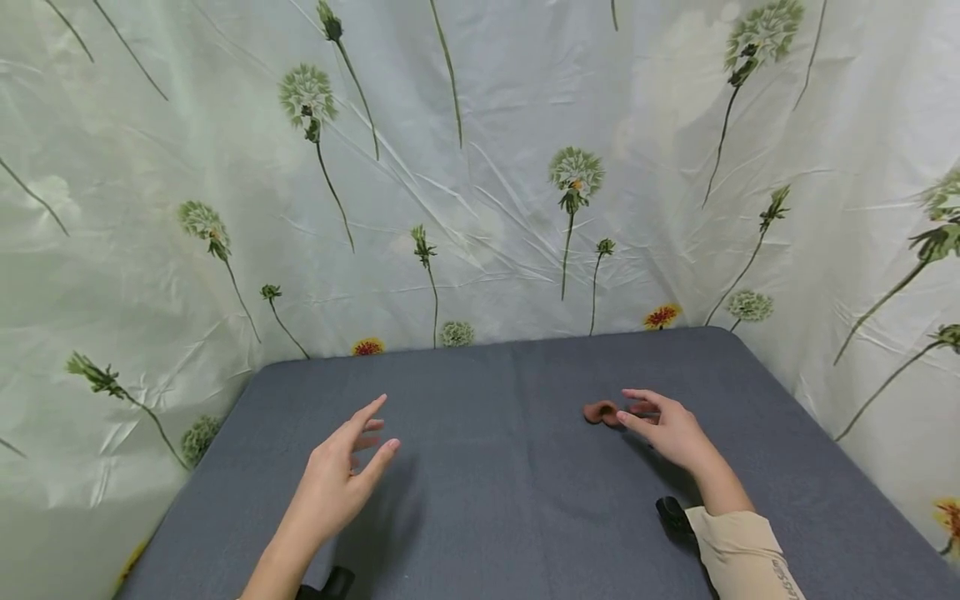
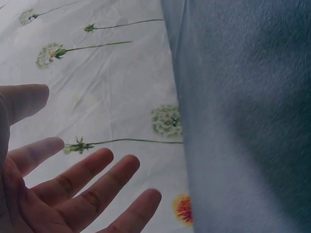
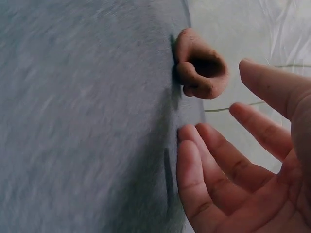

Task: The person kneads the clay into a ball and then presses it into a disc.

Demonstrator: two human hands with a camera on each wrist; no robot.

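A small reddish-brown, curled piece with a hollow in it lies on the grey cloth; it looks like clay, though its exact kind is unclear. In the right wrist view the curled piece shows a rounded loop with a thick folded end. Just to its right is my right hand, fingers spread and slightly bent, holding nothing. The right wrist view shows a gap between the right hand and the piece. My left hand hovers over the left part of the table, fingers loosely extended, nothing in its grasp.
A grey cloth covers the table, with a crease down its middle. Behind and at both sides hangs a pale curtain printed with dandelions. Black wrist gear sits below the right hand, beside a beige sleeve.
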